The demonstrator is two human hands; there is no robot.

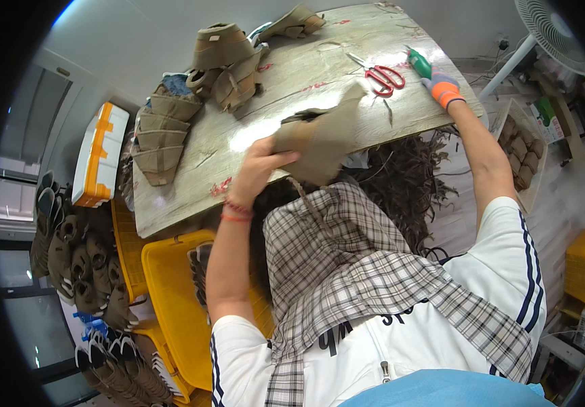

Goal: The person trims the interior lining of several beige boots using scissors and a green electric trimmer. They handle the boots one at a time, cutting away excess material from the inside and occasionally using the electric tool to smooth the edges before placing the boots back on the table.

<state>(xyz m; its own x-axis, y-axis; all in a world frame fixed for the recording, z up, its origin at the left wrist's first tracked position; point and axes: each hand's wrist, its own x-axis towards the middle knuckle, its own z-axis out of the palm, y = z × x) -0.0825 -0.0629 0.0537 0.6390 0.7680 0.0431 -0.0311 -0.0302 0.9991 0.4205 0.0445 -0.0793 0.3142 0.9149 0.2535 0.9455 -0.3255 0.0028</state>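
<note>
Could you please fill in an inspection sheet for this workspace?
Surface: wood-patterned table with red marks.
Job's things: brown upper, blurred, above the table's near edge; green tool near the right edge; red scissors beside it; stacked uppers at left.
Clutter: dark strips heaped below the near edge.
Hands: left hand bare, holding the upper; right hand gloved, at the green tool, grip unclear.
Cables: cord by the wall, course unclear.
Surroundings: fan at right, yellow crate at left.

Brn fabric pc [323, 146] tilted, blurry, nr edge of tbl [292, 71]; grn-handled tool [420, 65] at R end
</note>
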